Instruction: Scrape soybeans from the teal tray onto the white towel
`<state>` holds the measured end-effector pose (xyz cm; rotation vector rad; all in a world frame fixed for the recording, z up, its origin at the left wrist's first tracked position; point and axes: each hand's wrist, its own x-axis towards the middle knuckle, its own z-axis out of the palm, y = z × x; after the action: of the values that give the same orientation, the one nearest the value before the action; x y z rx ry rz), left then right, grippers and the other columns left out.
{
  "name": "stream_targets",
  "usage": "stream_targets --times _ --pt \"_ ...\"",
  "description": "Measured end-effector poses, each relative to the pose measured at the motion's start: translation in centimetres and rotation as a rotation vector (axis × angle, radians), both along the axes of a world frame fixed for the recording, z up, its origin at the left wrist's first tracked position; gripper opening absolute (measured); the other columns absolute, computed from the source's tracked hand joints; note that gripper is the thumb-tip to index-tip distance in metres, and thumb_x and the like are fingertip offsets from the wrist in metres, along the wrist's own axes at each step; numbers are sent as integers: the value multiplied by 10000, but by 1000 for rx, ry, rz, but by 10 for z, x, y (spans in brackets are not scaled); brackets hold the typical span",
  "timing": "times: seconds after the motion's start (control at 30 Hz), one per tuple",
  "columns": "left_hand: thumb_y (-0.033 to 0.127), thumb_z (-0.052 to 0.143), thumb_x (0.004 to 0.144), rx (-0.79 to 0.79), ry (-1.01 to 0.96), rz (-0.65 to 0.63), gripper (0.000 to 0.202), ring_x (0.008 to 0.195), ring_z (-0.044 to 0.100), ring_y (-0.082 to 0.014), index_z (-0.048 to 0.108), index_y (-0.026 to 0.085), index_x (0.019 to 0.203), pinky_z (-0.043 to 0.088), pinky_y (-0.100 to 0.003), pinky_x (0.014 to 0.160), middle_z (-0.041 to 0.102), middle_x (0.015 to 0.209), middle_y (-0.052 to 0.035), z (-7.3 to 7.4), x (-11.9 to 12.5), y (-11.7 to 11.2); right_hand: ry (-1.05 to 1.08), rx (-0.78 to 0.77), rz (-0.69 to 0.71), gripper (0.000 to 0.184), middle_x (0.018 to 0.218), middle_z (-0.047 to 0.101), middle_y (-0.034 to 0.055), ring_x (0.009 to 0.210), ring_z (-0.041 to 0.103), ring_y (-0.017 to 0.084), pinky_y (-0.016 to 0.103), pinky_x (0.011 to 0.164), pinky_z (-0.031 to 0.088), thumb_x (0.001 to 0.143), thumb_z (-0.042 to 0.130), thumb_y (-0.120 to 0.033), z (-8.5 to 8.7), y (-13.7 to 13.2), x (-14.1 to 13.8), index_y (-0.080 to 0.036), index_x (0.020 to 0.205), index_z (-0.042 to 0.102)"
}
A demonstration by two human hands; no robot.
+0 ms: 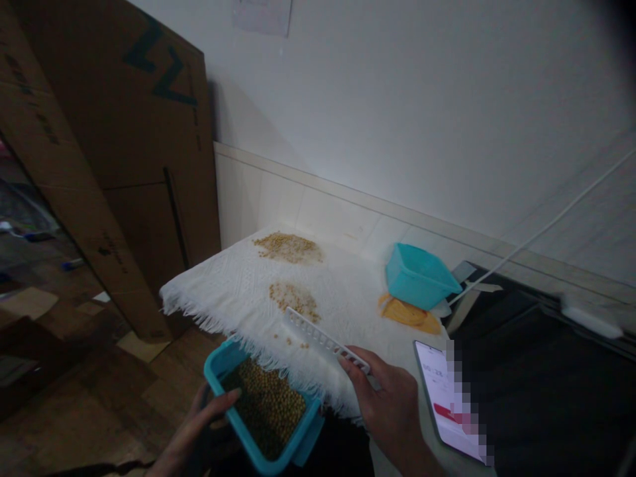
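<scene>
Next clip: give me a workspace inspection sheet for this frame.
Surface: white fringed cloth, spread flat.
Job's things: teal tub holding beans at the cloth's near edge; white slotted tool; two bean piles on the cloth.
Clutter: second teal tub on a yellow item; lit phone.
Grips: left hand holds the teal tub; right hand holds the white slotted tool.
Cables: white cable running up to the right.
Surroundings: cardboard box on the left, wall, wood floor.
</scene>
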<state>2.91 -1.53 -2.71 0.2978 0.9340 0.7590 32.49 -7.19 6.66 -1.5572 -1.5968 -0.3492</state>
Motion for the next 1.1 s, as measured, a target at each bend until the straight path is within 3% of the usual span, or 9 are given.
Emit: stream_targets --times 0.1,0.23,0.37,0.5,0.63,0.7,0.87,0.97,1.1 --pt "244 1007 611 34 91 27 1065 1571 494 -463 601 368 1588 503 -586 1224 741 1550 -116 8 8 2 11 3 11 484 769 871 46 609 843 183 182 603 646 1153 512 -419 -1 0 -3 -205 909 872" --pt "328 967 710 35 99 4 947 1442 645 -474 614 362 1588 552 -577 1168 777 1490 -143 19 21 7 -37 10 52 500 798 880 38 639 854 174 168 629 656 1172 484 -404 -1 -1 -9 -208 920 869" --pt "343 963 707 11 118 3 994 1396 682 -477 572 414 1618 588 -567 1112 794 1463 -129 22 18 7 -52 30 76 486 798 880 36 646 856 166 159 610 648 1181 478 -369 -3 -3 -17 -201 926 856" --pt "423 926 736 39 37 -21 925 1443 649 -462 592 424 1598 567 -537 1151 756 1530 -94 23 2 2 -63 53 138 409 858 890 53 709 869 165 164 687 666 1162 504 -276 -7 -6 -21 -175 965 847" --pt "395 953 704 30 81 -26 897 1429 651 -492 642 386 1545 570 -562 1131 786 1470 -116 19 5 3 -88 -27 167 371 857 890 19 696 863 157 164 680 662 1158 533 -342 -11 -14 -18 -209 1024 852" --pt "377 967 691 38 115 -3 885 1465 624 -476 650 387 1517 552 -554 1158 783 1475 -108 16 12 5 -93 -36 105 400 846 888 15 682 860 164 174 678 661 1162 532 -398 -12 -17 -11 -231 1012 863" --pt "324 1009 616 94 97 -21 881 1537 549 -473 701 382 1439 527 -525 1201 777 1493 -89 13 18 4 -17 46 -197 496 848 886 59 682 860 220 240 675 664 1137 547 -533 -21 -15 17 -224 929 875" --pt "366 999 660 55 113 -1 949 1510 578 -481 628 347 1533 526 -573 1209 779 1480 -110 16 19 4 21 25 -230 482 873 890 66 707 864 227 244 661 652 1118 575 -551 -31 -12 31 -220 951 883" --pt "355 1015 635 70 74 -9 999 1501 592 -472 619 315 1551 562 -549 1172 766 1496 -141 11 19 3 48 -13 -204 473 856 887 56 704 861 225 247 654 643 1116 568 -544 -38 -12 34 -235 959 890"
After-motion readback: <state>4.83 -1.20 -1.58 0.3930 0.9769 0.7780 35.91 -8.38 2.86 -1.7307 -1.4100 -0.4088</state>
